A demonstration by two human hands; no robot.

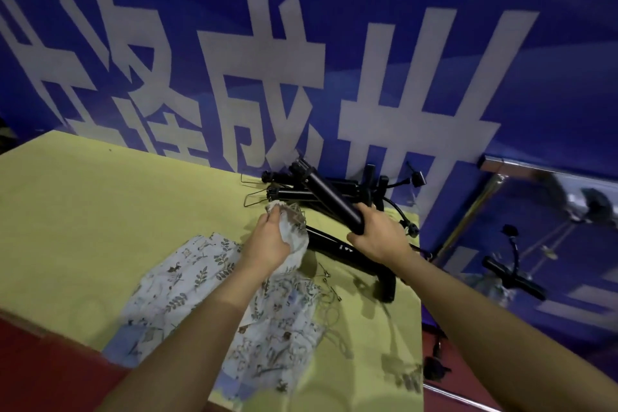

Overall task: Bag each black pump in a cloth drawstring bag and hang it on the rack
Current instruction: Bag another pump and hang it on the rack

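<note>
My right hand (pixel 378 237) grips the lower end of a black pump (pixel 329 196), which slants up and to the left above the table. My left hand (pixel 271 239) holds a pale printed drawstring bag (pixel 296 232) bunched at its mouth, just left of the pump. Another black pump (pixel 351 256) lies flat on the yellow-green table (pixel 100 211) under my hands. More black pumps (pixel 337 187) are piled against the blue wall behind. A heap of printed cloth bags (pixel 267 331) with loose cords lies under my left forearm.
A blue banner (pixel 301 60) with large white characters stands right behind the table. To the right is a shiny metal rack frame (pixel 475 207) with a black pump (pixel 515 278) visible beside it. The table's right edge runs near my right forearm; red floor shows below.
</note>
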